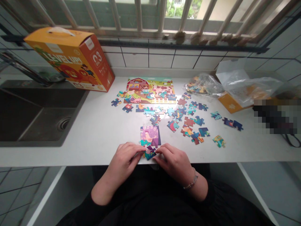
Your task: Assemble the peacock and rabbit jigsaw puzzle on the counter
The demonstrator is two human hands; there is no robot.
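1. The left hand (127, 158) and the right hand (174, 160) are brought together at the near edge of the counter (98, 131); the fingers of each are curled and pressed close, and a single piece (150, 153) is pinched between the two sets of fingertips, one from either side; a bracelet (192, 181) is worn on the right wrist.
2. The piece is held low over the counter's front edge, against the near side of a small joined cluster (150, 135) printed with a purple bird.
3. The piece is judged to be light, flat and stiff, made of printed card; it is best taken by its plain edges with the fingertips, clear of the tabs, which could be bent or peeled if forced; its smooth face may slide on the pale counter, so little grip is needed but a level hold is.
4. Loose pieces (188, 122) are scattered beyond the cluster and to its right; a barn section (150, 91), already joined, lies further back near the tiled wall.
5. A clear bag (203, 84) of more pieces is set at the back right; beside it a second bag (251, 86) is draped over a small box (229, 103); a dark sink (35, 119) is sunk into the counter at the left.
6. An orange box (70, 59) is propped at the back left; "LEVEL UP!" is printed on its front; the large figure on its side is probably "03"; the smaller print cannot be read.
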